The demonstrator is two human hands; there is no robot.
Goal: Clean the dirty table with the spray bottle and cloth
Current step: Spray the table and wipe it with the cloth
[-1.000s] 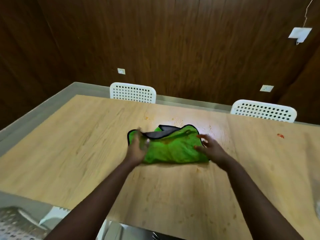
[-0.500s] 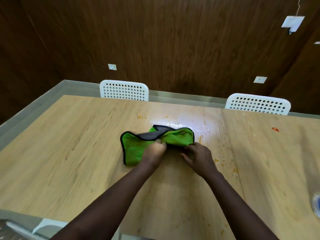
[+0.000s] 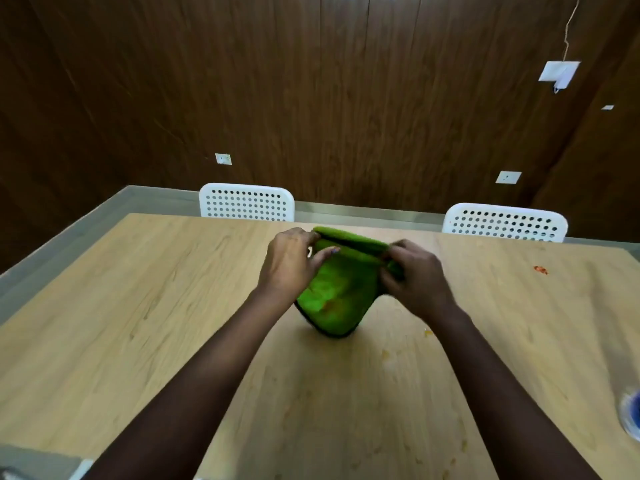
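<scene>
A green cloth (image 3: 337, 292) with a dark edge hangs folded above the middle of the wooden table (image 3: 138, 306), its lower corner close to the tabletop. My left hand (image 3: 291, 263) pinches the cloth's upper left edge. My right hand (image 3: 414, 275) pinches the upper right edge. The cloth shows an orange-brown smear on its front. At the right frame edge sits a blurred blue and clear object (image 3: 631, 415), possibly the spray bottle. A red stain (image 3: 540, 270) marks the table at the far right, and faint orange spots (image 3: 428, 332) lie near my right forearm.
Two white perforated chairs (image 3: 246, 202) (image 3: 504, 221) stand at the table's far side against a dark wood-panelled wall. A grey ledge runs along the left and far edges of the table.
Both hands gathered the cloth off the tabletop and lifted it; it now hangs folded between them instead of lying spread flat.
</scene>
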